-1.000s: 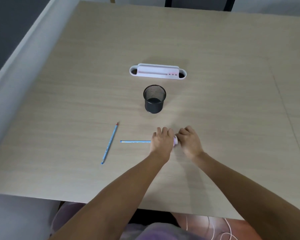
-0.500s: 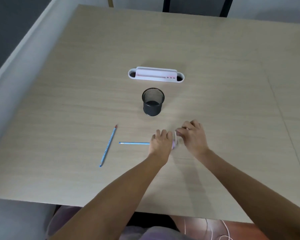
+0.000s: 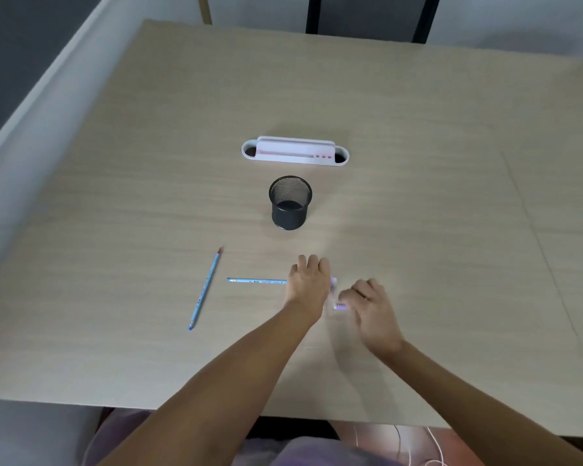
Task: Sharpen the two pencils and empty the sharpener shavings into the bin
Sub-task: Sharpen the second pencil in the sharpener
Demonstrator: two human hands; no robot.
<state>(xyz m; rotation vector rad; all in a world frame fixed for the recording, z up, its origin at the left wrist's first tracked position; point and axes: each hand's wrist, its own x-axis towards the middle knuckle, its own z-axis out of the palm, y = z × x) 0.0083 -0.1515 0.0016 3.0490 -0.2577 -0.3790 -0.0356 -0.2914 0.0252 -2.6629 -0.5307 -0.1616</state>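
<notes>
Your table (image 3: 418,163) is light wood laminate and fills most of the head view, with a grey partition along its left edge and dark chair legs past the far edge. Your two forearms come in from the bottom and meet near the table's middle. Far centre: a white desk organiser (image 3: 295,153) with a pink slot on top and an oval hole at each end, lying crosswise. Just nearer you stands the bin (image 3: 290,203), a black mesh cup, upright, open top, well apart from both hands. Your left hand (image 3: 308,285) is knuckles up, fingers curled down around the end of the horizontal blue pencil (image 3: 256,281), which sticks out to the left from under the hand and runs flat across the table. Your right hand (image 3: 371,306) is just right of it, fingers curled and pinching the sharpener (image 3: 338,304), a small pale purple-white piece between the two hands; it's motion-blurred, so you can't tell its exact shape or whether the pencil tip is seated in it. The second blue pencil (image 3: 205,289) lies loose on the table left of the held one, angled, red tip pointing away from you, not touching anything. White cable loops show on the floor at bottom right.
</notes>
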